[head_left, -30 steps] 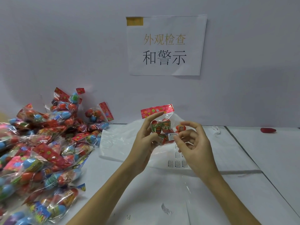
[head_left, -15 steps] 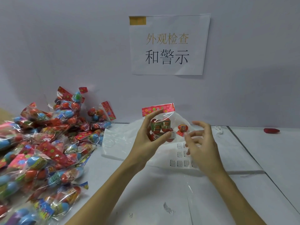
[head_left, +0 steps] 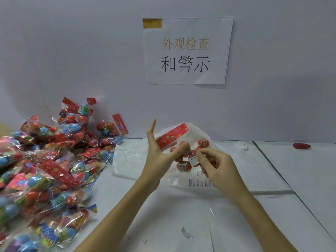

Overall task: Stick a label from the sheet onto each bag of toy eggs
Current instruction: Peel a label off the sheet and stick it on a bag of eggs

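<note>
red-topped bag between left hand and right hand

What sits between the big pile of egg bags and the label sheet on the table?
In the head view, a crumpled clear plastic bag lies between the pile of egg bags and the label sheet, with the left hand raised above it.
</note>
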`<state>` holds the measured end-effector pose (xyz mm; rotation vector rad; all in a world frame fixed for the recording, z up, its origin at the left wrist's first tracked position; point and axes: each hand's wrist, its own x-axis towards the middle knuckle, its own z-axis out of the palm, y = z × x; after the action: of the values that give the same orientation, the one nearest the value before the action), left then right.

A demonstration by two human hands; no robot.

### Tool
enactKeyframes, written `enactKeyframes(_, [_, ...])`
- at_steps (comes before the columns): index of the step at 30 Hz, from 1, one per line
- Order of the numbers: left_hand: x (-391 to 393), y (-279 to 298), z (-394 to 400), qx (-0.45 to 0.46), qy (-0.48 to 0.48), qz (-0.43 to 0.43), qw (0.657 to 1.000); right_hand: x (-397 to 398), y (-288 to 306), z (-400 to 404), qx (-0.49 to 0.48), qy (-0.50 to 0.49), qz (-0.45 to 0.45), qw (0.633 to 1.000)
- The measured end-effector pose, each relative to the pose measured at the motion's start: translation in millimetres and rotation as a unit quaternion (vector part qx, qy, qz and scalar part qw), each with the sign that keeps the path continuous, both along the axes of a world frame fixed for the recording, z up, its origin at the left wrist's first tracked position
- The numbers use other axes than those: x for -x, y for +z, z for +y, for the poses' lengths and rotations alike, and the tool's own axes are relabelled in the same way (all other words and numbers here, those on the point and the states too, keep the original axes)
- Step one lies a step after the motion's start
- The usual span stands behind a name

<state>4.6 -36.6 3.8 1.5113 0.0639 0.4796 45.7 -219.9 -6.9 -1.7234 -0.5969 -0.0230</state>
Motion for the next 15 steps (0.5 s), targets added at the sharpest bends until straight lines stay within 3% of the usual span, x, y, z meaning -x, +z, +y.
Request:
enactKeyframes(5, [-3, -1, 20, 0.061, 0.019, 0.053, 0.997, 0, -1, -4, 0.051, -0.015, -0.048, 0.997])
enactKeyframes(9, [-4, 0, 18, 0.089, 0.072, 0.045, 0.992, 3, 0, 0, 0.058, -0.029, -0.026, 0.998])
enactKeyframes(13, [-3, 1, 10, 0.067, 0.117, 0.041, 0.99, 4, 0, 3, 0.028, -0.032, 0.001, 0.999])
enactKeyframes(15, [-4, 1, 9, 0.065, 0.073, 0.079, 0.992, 2, 0, 1, -0.032, -0.037, 0.032, 0.998])
